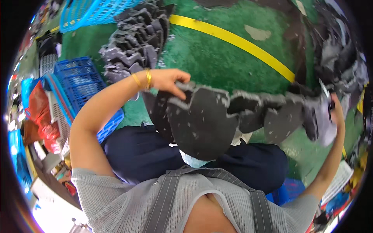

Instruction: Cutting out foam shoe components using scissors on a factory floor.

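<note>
Stretched across in front of my knees hangs a long, dark grey foam offcut (204,120), with rounded lobes and rough, pale-flecked cut edges. Its left end is pinched between the thumb and fingers of my left hand (171,80), which has gold bangles at the wrist. At the far right, my right hand (336,110) grips the other end, where a paler grey face shows; its fingers are partly hidden. Just beyond my left hand, a stack of similar jagged foam pieces (136,42) lies on the floor.
More torn foam (336,50) is heaped at the far right. A light blue basket (91,13) stands at the back left, above a dark blue crate (79,79). Red plastic bags (40,112) lie further left. A yellow line (233,39) crosses the green floor (217,64).
</note>
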The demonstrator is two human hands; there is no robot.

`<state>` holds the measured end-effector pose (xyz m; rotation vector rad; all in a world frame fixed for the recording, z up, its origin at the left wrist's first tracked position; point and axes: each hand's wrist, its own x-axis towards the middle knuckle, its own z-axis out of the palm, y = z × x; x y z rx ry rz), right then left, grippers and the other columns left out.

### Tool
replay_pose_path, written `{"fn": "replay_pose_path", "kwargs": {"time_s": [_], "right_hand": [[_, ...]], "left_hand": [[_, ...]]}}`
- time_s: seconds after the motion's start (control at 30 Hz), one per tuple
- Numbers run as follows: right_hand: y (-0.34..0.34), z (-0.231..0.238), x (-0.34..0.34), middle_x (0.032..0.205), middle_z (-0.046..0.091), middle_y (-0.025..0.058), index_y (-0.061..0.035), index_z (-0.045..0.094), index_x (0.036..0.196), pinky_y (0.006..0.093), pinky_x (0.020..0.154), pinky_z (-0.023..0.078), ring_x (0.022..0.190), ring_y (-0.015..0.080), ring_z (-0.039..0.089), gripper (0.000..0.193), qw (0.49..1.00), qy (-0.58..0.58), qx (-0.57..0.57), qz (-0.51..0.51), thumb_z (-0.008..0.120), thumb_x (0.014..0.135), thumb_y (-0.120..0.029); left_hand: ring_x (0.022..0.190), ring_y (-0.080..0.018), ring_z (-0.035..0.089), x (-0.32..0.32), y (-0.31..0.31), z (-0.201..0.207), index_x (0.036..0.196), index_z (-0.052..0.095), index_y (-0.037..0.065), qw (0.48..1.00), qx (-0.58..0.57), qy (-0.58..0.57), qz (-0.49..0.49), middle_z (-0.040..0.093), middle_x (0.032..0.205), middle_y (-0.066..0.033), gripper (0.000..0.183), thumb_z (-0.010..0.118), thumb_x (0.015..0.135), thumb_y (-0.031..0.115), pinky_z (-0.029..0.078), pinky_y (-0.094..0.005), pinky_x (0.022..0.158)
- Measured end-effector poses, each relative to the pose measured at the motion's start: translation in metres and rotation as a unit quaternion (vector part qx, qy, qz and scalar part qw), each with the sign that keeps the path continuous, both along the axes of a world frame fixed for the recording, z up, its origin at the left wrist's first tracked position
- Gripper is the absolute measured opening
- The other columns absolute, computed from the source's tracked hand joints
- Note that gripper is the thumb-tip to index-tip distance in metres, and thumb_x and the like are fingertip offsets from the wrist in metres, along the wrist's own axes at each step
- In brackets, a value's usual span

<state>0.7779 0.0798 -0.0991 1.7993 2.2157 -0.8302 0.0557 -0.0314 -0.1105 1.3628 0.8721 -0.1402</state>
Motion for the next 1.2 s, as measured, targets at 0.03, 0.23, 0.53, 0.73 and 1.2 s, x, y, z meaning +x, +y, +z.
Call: {"fn": "replay_pose_path", "kwargs": {"time_s": [0.03,0.23,0.53,0.73,1.2], "right_hand": [[0.018,-0.021,0.0,0.113,0.056,0.0113,-0.0028,0.045,0.126,0.0274,0.094,0.037,0.104,0.0206,0.053,0.056,0.995,-0.023,0.092,-0.012,0.056,0.072,0.004],[0.034,-0.009,-0.188,0.09,0.062,0.0184,-0.0146,0.054,0.123,0.0366,0.072,0.048,0.084,0.0311,0.061,0.049,0.964,-0.066,0.257,0.015,0.069,0.076,-0.019],[-0.154,-0.053,-0.452,0.065,0.047,0.0008,-0.0121,0.045,0.117,0.023,0.044,0.035,0.05,0.0072,0.044,0.035,0.708,0.431,-0.477,-0.292,0.045,0.096,-0.04],[-0.187,-0.086,-0.514,0.063,0.047,0.0018,-0.0102,0.045,0.11,0.0226,0.043,0.038,0.046,0.0085,0.047,0.044,0.578,0.523,-0.51,-0.364,0.042,0.094,-0.051],[-0.169,-0.117,-0.536,0.062,0.039,-0.0047,-0.0123,0.047,0.111,0.0204,0.043,0.029,0.048,0.0038,0.036,0.035,0.7,0.482,-0.413,-0.328,0.049,0.093,-0.043]], "left_hand": [[0.072,-0.0091,0.043,0.004,0.014,-0.03,0.08,0.047,0.004,0.998,0.057,0.015,-0.021,0.047,0.072,-0.0008,0.039,0.078,0.072,0.027,0.038,-0.029,0.061],[0.075,-0.0153,0.05,-0.008,0.04,-0.134,0.084,0.051,0.003,0.979,0.186,0.083,0.008,0.054,0.078,-0.0069,0.037,0.078,0.07,0.024,0.043,-0.0303,0.068],[0.081,-0.0074,0.051,-0.027,0.041,-0.142,0.092,0.054,0.004,0.985,0.009,-0.036,0.17,0.057,0.085,0.0008,0.032,0.077,0.072,0.013,0.044,-0.0233,0.073],[0.075,-0.0032,0.048,-0.031,0.037,-0.136,0.085,0.055,0.004,0.976,-0.001,-0.02,0.216,0.054,0.078,0.0055,0.023,0.074,0.074,0.006,0.041,-0.0194,0.068],[0.07,-0.027,0.059,-0.029,0.025,-0.11,0.087,0.062,0.003,0.96,0.255,0.044,0.107,0.058,0.078,-0.0111,0.02,0.061,0.068,-0.003,0.046,-0.0317,0.062]]}}
